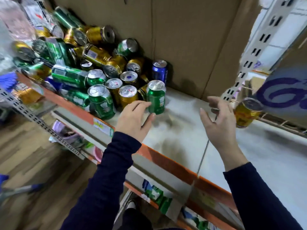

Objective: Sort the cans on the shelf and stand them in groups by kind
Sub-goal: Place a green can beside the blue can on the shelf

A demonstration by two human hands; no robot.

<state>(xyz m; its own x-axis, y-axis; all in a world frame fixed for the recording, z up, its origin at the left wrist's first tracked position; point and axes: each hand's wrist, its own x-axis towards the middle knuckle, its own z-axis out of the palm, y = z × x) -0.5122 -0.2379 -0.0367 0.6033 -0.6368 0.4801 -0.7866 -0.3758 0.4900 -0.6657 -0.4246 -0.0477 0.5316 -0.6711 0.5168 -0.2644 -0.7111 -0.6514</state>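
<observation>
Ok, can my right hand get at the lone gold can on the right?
Probably yes. The right hand is open just beside the gold can, with nothing between them and bare shelf in front of it.

Two hands; one upright blue can

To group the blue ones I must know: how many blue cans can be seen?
1: the blue can upright by the cardboard, right of the pile. Others may lie hidden.
</observation>
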